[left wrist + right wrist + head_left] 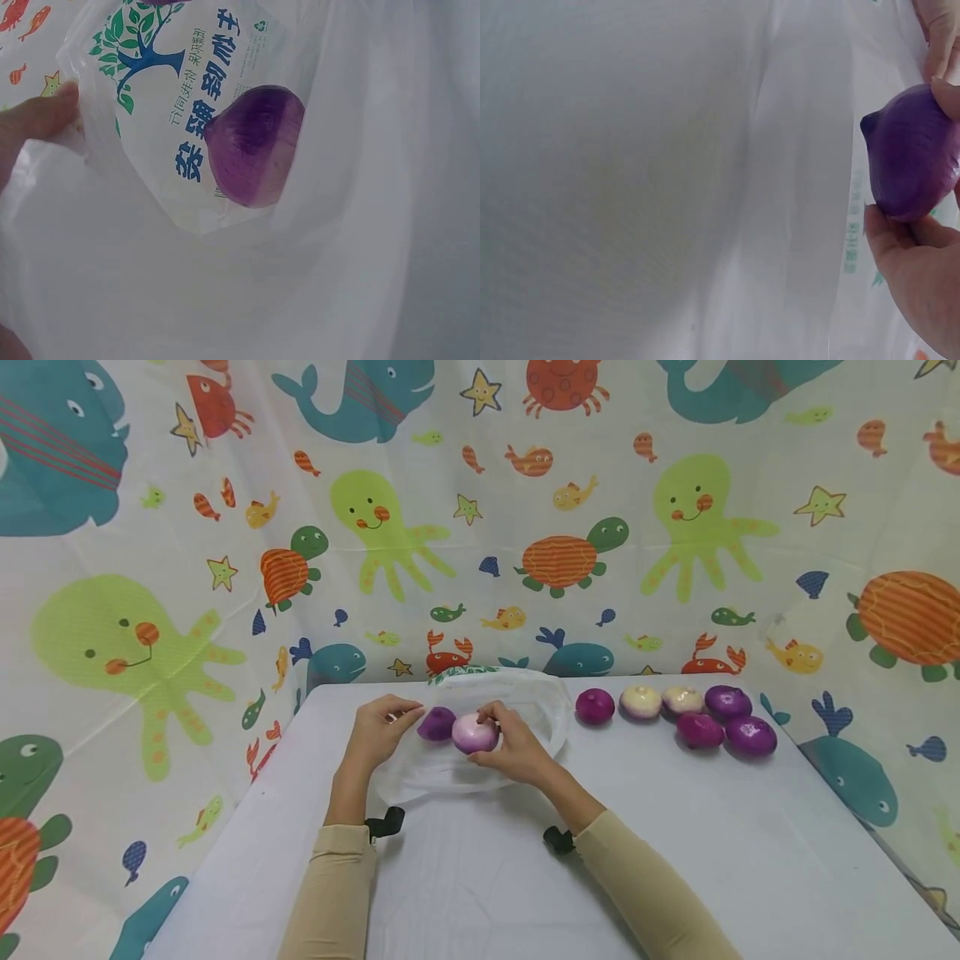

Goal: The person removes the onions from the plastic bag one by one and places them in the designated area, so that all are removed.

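A white plastic bag with green and blue print lies spread on the table, its mouth towards me. My left hand pinches the bag's left edge, with a finger at the film in the left wrist view. Inside sits a purple onion, its pointed end to the left; the same onion shows against the bag's printed side. Over the bag, my right hand holds another onion between thumb and fingers. In the right wrist view this onion looks deep purple with a dark tip.
Right of the bag, a purple onion stands by itself near the back edge. Farther right is a group of two white onions and several purple ones. A curtain printed with sea animals hangs behind the white table.
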### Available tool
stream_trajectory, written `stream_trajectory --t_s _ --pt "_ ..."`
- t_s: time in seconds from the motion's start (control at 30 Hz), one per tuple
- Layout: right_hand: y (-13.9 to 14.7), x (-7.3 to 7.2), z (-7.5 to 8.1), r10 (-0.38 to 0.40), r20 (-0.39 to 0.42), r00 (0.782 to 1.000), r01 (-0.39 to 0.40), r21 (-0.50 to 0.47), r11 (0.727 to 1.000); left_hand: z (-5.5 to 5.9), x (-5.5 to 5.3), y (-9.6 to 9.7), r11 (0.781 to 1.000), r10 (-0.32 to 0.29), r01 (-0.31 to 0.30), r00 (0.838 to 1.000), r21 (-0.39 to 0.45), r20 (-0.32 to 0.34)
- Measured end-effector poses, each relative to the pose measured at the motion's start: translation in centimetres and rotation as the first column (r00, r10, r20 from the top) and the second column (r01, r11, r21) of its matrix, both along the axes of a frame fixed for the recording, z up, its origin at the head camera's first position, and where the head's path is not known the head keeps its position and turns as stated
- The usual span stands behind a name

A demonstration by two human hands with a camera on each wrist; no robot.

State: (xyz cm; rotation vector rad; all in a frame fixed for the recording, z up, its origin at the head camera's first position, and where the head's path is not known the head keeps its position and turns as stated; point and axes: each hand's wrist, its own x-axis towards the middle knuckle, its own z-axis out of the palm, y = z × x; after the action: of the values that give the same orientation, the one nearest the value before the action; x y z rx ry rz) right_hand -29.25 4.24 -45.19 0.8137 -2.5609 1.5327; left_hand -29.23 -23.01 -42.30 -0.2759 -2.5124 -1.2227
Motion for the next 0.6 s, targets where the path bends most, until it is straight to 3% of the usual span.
stream_trajectory --t_s 0.6 --pt "1.9 0.4 1.1 0.017 -0.064 0.998 -0.015 0.034 0.999 0.0 0.0 -0.1 1.0 0.001 -0.001 1.0 0.003 -0.001"
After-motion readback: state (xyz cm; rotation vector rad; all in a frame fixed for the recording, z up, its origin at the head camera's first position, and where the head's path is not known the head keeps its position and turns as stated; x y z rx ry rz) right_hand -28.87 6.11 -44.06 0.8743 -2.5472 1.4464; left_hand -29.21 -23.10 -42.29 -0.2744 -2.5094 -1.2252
